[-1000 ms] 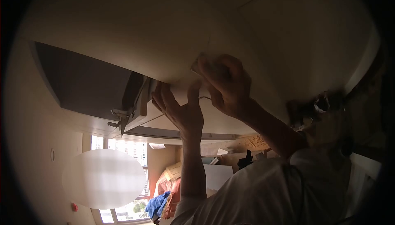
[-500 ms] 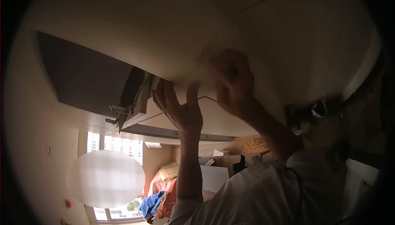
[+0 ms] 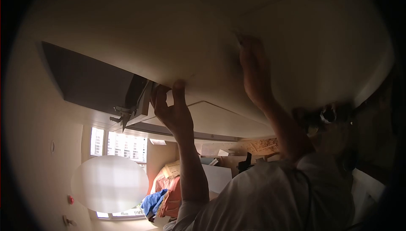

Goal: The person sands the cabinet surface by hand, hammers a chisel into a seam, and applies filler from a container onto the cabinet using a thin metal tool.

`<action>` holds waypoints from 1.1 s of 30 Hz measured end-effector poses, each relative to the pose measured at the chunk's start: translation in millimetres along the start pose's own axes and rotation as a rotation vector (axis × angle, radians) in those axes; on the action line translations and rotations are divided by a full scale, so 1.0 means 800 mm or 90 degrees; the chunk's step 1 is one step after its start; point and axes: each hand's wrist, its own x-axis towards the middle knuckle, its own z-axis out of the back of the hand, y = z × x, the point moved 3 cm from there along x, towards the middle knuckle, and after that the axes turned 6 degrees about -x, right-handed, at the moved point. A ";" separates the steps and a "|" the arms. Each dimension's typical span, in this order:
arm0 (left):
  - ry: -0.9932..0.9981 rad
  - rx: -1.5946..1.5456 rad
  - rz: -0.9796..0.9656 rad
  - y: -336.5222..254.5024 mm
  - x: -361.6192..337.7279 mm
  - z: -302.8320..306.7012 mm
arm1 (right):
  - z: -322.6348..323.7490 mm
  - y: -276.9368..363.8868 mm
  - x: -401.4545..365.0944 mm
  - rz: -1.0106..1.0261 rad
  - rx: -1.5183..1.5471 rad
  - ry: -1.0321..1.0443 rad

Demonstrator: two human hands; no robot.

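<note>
Pale panel (image 3: 156,36) was seen spread overhead in dim light, its lower edge sloping down from 10 o'clock toward the left hand (image 3: 174,114). From that hand the panel lay at 11 to 1 o'clock. Thumb was set against the panel's face; the other fingers were bent at its edge, partly hidden. A gap was noted between thumb and forefinger; whether the edge was clamped between them could not be told.

Right hand (image 3: 256,72) was raised at 2 o'clock from the left, well apart from it. Its fingers were drawn together, tips pointed to 11 o'clock; the panel's broad face was spread at 9 to 10 o'clock from it. Fingertips were blurred and dark; it could not be told whether anything was pinched there or the surface touched.

From the left hand, a dark opening (image 3: 91,79) was observed at 10 o'clock and a metal hinge (image 3: 123,113) at 9, near the fingers. Farther off, a window (image 3: 127,144) was recorded at 8 o'clock, a blue bundle (image 3: 153,201) at about 7, an orange bag (image 3: 172,197) at 6, just beside the bundle.
</note>
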 end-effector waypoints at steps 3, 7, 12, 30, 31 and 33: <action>0.045 -0.017 -0.012 -0.003 0.008 0.013 | -0.003 0.024 -0.004 0.246 -0.145 0.052; 0.053 -0.017 -0.025 0.009 0.006 0.018 | -0.008 0.020 0.007 0.516 -0.335 0.155; 0.034 -0.007 -0.031 0.017 0.000 0.022 | -0.015 0.050 0.028 0.702 -0.343 0.397; -0.095 -0.007 -0.051 0.028 -0.143 -0.020 | -0.071 0.147 0.017 1.054 -0.682 0.681; -0.097 -0.010 -0.047 0.027 -0.149 -0.016 | -0.065 0.151 0.021 1.064 -0.689 0.689; -0.106 -0.024 -0.030 0.029 -0.158 -0.013 | -0.061 0.157 0.022 1.200 -0.741 0.615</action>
